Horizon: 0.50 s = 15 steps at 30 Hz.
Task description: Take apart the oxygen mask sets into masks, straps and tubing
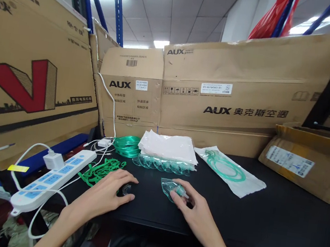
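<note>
My right hand (189, 200) grips a clear green-tinted oxygen mask (168, 187) just above the black table, thumb and fingers around its connector end. To its left, my left hand (112, 189) is held low over the table with thumb and index finger apart. A small clear plastic piece (126, 189) shows in that gap; whether the hidden fingers touch it I cannot tell. Beside my left hand lies a pile of green elastic straps (103, 172). Further back, a row of similar masks (165, 165) sits in front of a stack of white bags (169, 146).
Coiled green tubing (126, 146) stands behind the straps. A white bag with tubing (229, 169) lies at the back right. A power strip (56, 177) with cords runs along the left edge. Cardboard panels (217, 98) wall the back, and an opened carton (313, 160) stands on the right.
</note>
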{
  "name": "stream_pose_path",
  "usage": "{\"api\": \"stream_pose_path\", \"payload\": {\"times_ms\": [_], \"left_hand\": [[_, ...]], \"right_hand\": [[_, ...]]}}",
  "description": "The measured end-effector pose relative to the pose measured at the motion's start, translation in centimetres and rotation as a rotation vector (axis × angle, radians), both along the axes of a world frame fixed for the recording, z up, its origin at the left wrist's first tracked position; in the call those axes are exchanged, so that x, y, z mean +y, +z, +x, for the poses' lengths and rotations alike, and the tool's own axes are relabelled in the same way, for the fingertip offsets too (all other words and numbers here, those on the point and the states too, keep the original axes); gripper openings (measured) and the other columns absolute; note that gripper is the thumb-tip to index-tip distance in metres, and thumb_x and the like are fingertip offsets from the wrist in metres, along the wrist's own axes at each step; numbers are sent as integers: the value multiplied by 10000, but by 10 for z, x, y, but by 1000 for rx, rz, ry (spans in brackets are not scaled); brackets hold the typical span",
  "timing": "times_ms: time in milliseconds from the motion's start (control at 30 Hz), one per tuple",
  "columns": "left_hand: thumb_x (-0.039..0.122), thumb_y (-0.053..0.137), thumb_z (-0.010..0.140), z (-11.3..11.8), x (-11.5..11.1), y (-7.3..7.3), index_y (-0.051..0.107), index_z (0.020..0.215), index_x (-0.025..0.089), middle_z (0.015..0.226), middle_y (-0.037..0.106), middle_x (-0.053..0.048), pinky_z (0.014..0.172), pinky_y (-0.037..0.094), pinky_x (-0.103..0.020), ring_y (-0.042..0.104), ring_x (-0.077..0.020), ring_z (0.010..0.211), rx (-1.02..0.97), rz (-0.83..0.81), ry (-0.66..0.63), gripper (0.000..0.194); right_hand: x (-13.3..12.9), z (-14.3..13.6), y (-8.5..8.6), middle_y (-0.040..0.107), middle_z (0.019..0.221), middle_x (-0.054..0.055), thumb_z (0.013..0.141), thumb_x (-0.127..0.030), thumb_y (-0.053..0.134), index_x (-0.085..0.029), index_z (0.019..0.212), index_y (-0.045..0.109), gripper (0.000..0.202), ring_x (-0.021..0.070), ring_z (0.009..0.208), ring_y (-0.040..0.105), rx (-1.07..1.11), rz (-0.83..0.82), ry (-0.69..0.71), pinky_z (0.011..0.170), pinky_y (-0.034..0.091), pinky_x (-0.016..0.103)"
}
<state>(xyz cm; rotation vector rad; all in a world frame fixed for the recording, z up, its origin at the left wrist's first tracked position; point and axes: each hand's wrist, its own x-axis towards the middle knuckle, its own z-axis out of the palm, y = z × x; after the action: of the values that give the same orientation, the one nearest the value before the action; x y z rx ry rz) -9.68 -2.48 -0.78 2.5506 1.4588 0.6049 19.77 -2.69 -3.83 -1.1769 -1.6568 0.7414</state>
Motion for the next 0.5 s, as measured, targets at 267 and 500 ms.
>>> {"api": "stream_pose_path", "payload": {"times_ms": [267,500], "left_hand": [[310,631,982,66,29,26,663,1191,240,1247,666,-54,1076,446,-391,589,-238,1214,-23,165,-168,223],[292,596,1000,132,97,29,634,1307,149,1286,654,-118,1097,434,-417,563,-283,1251,-53,245,-179,341]], "right_hand": [[36,38,22,670,1232,114,878,-516,664,-200,1152,618,421,240,993,710,20,79,-47,860,586,377],[88,89,45,687,1204,78,946,-322,694,-166,1174,659,279,258,1121,659,-292,91,-152,984,517,505]]}}
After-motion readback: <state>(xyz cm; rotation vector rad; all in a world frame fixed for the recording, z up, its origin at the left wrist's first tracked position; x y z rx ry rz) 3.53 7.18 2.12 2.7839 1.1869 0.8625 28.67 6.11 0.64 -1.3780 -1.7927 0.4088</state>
